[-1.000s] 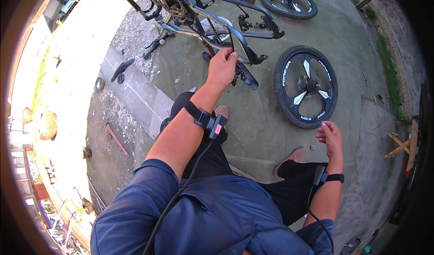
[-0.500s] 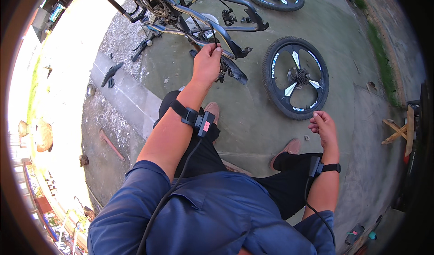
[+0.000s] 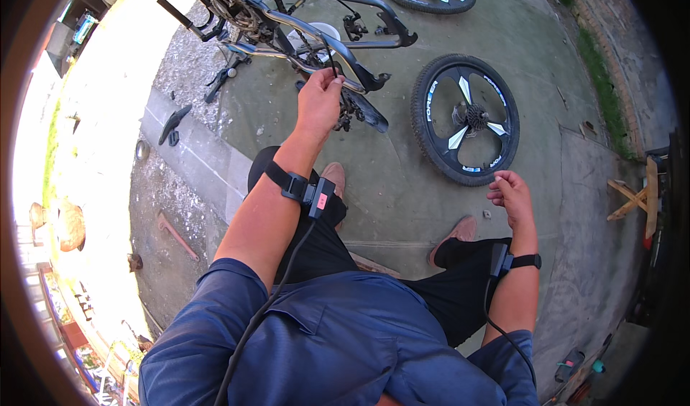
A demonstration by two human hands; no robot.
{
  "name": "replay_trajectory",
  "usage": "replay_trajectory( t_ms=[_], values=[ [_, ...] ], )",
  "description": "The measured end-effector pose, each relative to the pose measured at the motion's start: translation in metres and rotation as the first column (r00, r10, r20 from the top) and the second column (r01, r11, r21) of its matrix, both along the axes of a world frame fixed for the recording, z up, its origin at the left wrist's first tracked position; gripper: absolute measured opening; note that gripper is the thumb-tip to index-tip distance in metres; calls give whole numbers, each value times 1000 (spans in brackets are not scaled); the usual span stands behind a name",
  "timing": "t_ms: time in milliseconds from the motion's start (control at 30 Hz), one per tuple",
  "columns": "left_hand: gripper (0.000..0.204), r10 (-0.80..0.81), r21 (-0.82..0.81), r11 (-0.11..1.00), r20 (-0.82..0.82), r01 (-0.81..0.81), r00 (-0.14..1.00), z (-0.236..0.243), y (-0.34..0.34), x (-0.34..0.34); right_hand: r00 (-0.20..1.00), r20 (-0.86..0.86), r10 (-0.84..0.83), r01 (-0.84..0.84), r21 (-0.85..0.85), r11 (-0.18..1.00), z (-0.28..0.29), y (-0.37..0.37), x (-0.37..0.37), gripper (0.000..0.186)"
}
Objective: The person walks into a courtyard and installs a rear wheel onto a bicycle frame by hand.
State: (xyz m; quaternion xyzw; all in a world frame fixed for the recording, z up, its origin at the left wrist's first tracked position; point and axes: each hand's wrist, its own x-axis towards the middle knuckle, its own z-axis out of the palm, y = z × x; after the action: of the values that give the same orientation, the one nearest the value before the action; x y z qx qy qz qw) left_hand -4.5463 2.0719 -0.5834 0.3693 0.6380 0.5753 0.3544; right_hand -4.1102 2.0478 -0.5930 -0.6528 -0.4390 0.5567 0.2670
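My left hand (image 3: 318,105) is raised beside the rear part of a grey bicycle frame (image 3: 327,38), fingers pinched round a thin black cable (image 3: 331,59) that runs up along the frame. Just beyond that hand hang a black derailleur (image 3: 345,118) and a dark, flat, long piece (image 3: 370,115). Out to the right, my right hand (image 3: 512,196) is held up with its fingers curled and thumb against them; whether anything small is between them cannot be made out. It is nearest to a wheel (image 3: 424,129) with black tyre, white-marked spokes and a cassette (image 3: 476,118), and appears apart from it.
A second wheel (image 3: 431,7) lies at the back. Left of the frame are a brake lever part (image 3: 221,82), a black curved piece (image 3: 172,122) and a reddish tool (image 3: 177,235) on the ground. Crossed wooden slats (image 3: 636,199) stand at far right. A white round container (image 3: 316,35) sits behind the frame.
The whole scene has shifted slightly left and up with the head. My left hand still pinches the cable, and my right hand stays raised, nearly unmoved.
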Motion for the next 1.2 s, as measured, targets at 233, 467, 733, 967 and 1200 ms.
replay_trajectory(
  t_ms=[233,467,733,967,1200],
  values=[
    [38,-8,19,1000,-28,8,1000,0,-1,-4,1000,9,5,-5,-8,1000,2,1,-1,20],
    [43,46,68,997,3,-46,999,-1,-1,-8,1000,10,-4,4,-10,1000,0,1,-1,21],
    [41,93,68,994,-25,-91,995,2,-2,-7,1000,19,-8,8,-12,1000,2,0,-2,21],
    [42,104,91,991,-25,-101,994,-1,0,-9,1000,15,-11,12,-14,1000,-2,1,2,21],
    [43,111,75,991,-36,-108,993,4,-3,-8,1000,15,-9,10,-18,1000,-1,1,2,20]
  ],
)
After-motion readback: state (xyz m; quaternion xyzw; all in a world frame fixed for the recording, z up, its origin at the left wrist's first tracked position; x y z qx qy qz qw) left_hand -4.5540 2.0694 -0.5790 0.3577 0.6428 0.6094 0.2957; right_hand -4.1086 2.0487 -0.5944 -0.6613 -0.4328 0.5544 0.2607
